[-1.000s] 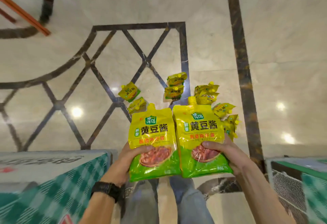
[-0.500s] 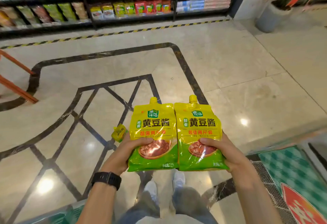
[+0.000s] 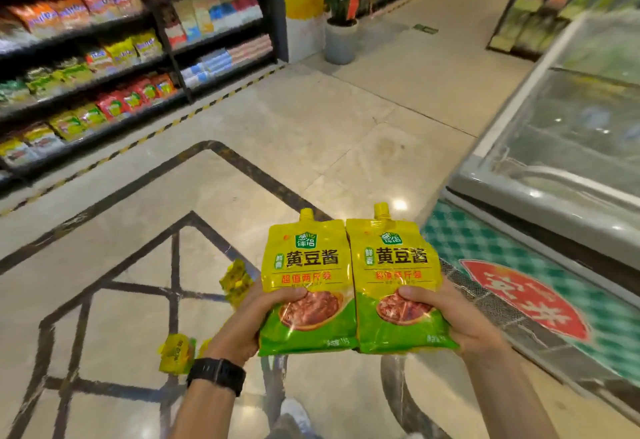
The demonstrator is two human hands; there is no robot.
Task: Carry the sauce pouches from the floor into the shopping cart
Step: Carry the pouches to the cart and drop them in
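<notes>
I hold two yellow-and-green sauce pouches upright, side by side, at chest height. My left hand (image 3: 242, 321) grips the left pouch (image 3: 304, 265) by its lower edge, thumb across the front. My right hand (image 3: 464, 321) grips the right pouch (image 3: 394, 265) the same way. More yellow pouches lie on the floor behind my left hand, one (image 3: 237, 279) above it and one (image 3: 176, 352) beside my wrist. The shopping cart is not clearly in view.
Stocked shelves (image 3: 104, 57) run along the left. A chest freezer (image 3: 554, 168) with a green checkered panel (image 3: 540, 293) stands on the right. A potted plant (image 3: 341, 36) sits by a pillar at the back. Open marble floor (image 3: 311, 133) lies ahead.
My view has swung up and to the right, from the floor pouches to the aisle and freezer. Both hands keep the same hold on the two pouches.
</notes>
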